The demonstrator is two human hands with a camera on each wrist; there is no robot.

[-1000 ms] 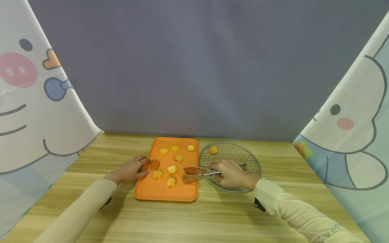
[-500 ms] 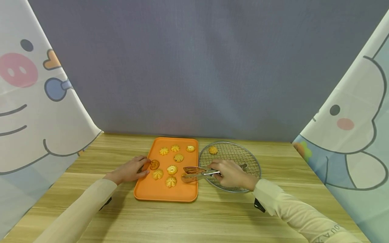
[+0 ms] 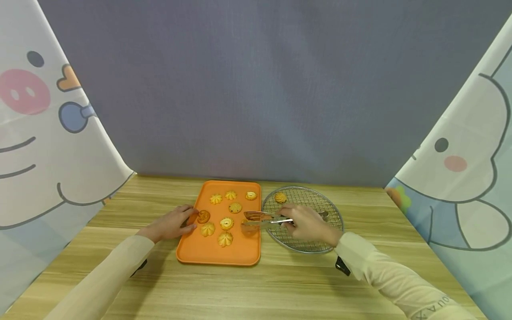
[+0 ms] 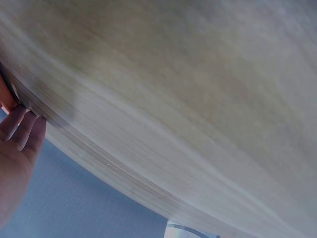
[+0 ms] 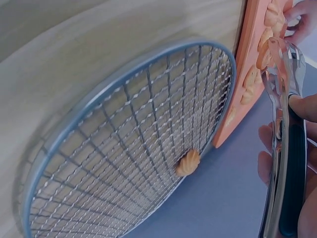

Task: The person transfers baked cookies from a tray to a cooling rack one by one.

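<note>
In the head view my right hand (image 3: 306,223) grips metal tongs (image 3: 276,220) over the round wire rack (image 3: 316,200). The tongs' ends hang above the right side of the orange tray (image 3: 218,256), with a cookie (image 3: 248,226) at them; whether they clamp it firmly I cannot tell. The right wrist view shows fingers and thumb curled round the tongs (image 5: 285,163). My left hand (image 3: 172,223) rests at the tray's left edge, fingers loosely bent, next to a browner cookie (image 3: 203,217). One swirled cookie (image 3: 280,198) lies on the rack's upper left.
Several other cookies, such as a star-shaped one (image 3: 225,239) and a speckled round one (image 3: 235,207), lie spread on the tray. Tray and rack stand side by side on the wooden table (image 3: 240,293). A grey cloth (image 3: 256,89) hangs behind, with cartoon-printed sheets at both sides.
My right hand and the tongs have shifted slightly up and to the right, and the cookie at their ends has moved with them. The left hand stays in place.
</note>
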